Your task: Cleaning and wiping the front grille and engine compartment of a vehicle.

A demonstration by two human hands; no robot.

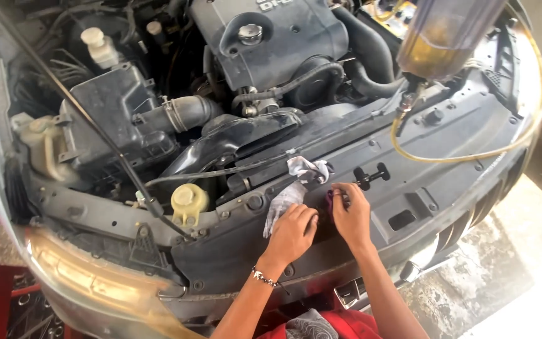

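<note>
Yellow reservoir cap (186, 198) sits at the left of an open engine bay. Beside it, a person's left hand (294, 229) curls its fingers shut on a grey rag (293, 185) lying on the black radiator panel (453, 135). The right hand (350, 213) pinches a small dark part; what it is cannot be told. A yellow hose (472, 154) loops at right.

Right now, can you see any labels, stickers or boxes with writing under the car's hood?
Raised lettering: top edge of the dark grey engine cover, pale letters cut off by the frame.
Sticker: flat yellow patch at upper right, behind the clear oil-filled container; blurred.
No packages or screens.
</note>
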